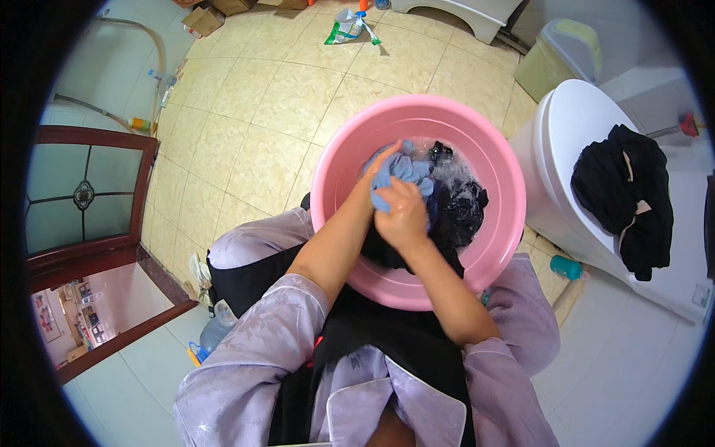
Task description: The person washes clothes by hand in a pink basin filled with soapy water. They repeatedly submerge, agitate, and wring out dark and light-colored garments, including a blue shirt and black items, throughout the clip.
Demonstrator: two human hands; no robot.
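A large pink plastic basin (505, 223) stands between my knees. In it, soapy water (452, 167) surrounds dark wet clothes (461, 212). A wet light blue cloth (410, 169) is bunched up above them, towards the basin's left side. My left hand (385, 159) is at the far left part of this cloth, its fingers partly hidden by the folds. My right hand (401, 215) is closed on the cloth's near edge, close to my left wrist, and looks slightly blurred.
Right of the basin stands a white toilet (586, 106) with black clothing (625, 195) on it. A teal bottle (566, 267) lies on the floor beside it. A pale green bin (544, 67) is behind. A plastic packet (347, 28) lies on the tiles farther off. A brown-framed door (92, 134) is at left.
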